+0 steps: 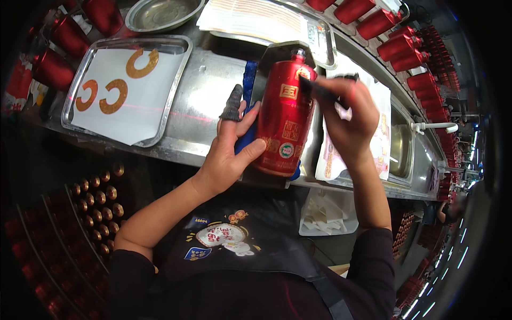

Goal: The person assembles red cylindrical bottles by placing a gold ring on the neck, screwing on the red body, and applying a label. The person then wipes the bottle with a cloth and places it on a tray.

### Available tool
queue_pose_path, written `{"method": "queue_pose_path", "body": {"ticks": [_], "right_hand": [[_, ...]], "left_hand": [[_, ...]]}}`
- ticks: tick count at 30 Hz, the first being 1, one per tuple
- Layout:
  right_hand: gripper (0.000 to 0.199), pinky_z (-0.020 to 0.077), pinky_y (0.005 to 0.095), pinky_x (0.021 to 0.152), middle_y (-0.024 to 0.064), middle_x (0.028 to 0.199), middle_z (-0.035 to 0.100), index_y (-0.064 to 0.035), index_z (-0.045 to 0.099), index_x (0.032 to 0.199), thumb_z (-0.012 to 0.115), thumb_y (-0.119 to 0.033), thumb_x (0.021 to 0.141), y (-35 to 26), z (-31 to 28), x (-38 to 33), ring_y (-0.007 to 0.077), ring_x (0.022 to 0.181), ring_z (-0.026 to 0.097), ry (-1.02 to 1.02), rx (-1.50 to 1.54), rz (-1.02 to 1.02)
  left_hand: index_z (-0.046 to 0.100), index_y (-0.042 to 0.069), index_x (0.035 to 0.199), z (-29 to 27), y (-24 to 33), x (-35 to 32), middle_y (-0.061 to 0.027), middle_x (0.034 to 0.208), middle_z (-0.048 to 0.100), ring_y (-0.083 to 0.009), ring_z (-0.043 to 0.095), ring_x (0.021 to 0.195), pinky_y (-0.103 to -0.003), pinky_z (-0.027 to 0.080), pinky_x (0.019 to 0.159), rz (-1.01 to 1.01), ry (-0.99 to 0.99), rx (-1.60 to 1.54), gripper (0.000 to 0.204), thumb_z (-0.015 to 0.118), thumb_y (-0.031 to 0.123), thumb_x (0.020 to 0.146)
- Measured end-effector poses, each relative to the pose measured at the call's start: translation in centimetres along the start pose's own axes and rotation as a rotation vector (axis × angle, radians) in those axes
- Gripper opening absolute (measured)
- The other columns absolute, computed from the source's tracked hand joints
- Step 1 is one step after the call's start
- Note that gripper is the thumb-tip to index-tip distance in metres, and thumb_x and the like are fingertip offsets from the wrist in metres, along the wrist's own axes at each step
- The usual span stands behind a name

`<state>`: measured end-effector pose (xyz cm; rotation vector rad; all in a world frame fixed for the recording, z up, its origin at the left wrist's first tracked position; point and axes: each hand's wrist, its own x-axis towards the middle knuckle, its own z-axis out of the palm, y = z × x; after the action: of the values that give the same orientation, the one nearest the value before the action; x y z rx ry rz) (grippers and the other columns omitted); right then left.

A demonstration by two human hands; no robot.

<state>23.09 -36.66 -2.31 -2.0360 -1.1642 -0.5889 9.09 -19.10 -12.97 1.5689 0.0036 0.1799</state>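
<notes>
A glossy red bottle with gold markings and a small round green-and-white emblem lies tilted on a blue-padded holder at the bench edge. My left hand steadies its lower left side, thumb pressed on the bottle and the other fingers stretched along the side. A black ribbed finger cot covers one finger. Over the bottle's upper right side is my right hand, fingers closed in a pinch. A dark pointed shape reaches from it to the bottle's shoulder; whether it is a tool or a finger cot, I cannot tell.
A metal tray at left carries white paper with three gold C-shaped labels. Behind stand a metal bowl and striped label sheets. A sink is at right. Below hangs a white bin of scraps. Several red bottles line the back.
</notes>
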Motion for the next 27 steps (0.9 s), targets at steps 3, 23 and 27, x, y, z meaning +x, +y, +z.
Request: {"method": "queue_pose_path", "body": {"ticks": [3, 23, 27], "right_hand": [[0.032, 0.0467, 0.0318, 0.058, 0.0004, 0.074, 0.053, -0.0093, 0.077, 0.1, 0.082, -0.004, 0.069, -3.7, -0.3, -4.8, 0.0199, 0.071, 0.058, -0.142, -0.001, -0.392], [0.022, 0.0543, 0.0351, 0.067, 0.0109, 0.085, 0.068, -0.0043, 0.071, 0.098, 0.078, -0.003, 0.077, -3.5, -0.4, -6.6, 0.0257, 0.075, 0.067, -0.282, 0.268, 0.381], [0.023, 0.0535, 0.0338, 0.067, 0.0111, 0.083, 0.068, -0.0055, 0.068, 0.095, 0.08, -0.002, 0.076, 3.3, 2.8, 0.1, 0.0254, 0.075, 0.066, 0.065, 0.183, 0.22]], "left_hand": [[0.017, -0.002, 0.157, -0.3, -0.1, 0.0, -0.0251, 0.157, 0.041, -0.032, 0.025, 0.153, -0.042, 0.021, 0.121, -0.02, -0.026, -0.016, 0.074, 0.059, 0.028, 0.103], [0.001, 0.005, 0.163, -2.0, 3.0, -0.6, -0.0204, 0.17, 0.009, -0.0306, 0.002, 0.158, -0.048, 0.007, 0.125, 0.092, -0.247, 0.034, 0.106, 0.06, 0.001, 0.075], [0.014, 0.004, 0.159, 0.4, 3.5, -0.3, -0.0213, 0.165, 0.018, -0.0366, 0.012, 0.155, -0.06, 0.001, 0.122, 0.267, -0.197, 0.615, 0.104, 0.077, 0.022, 0.079]]}}
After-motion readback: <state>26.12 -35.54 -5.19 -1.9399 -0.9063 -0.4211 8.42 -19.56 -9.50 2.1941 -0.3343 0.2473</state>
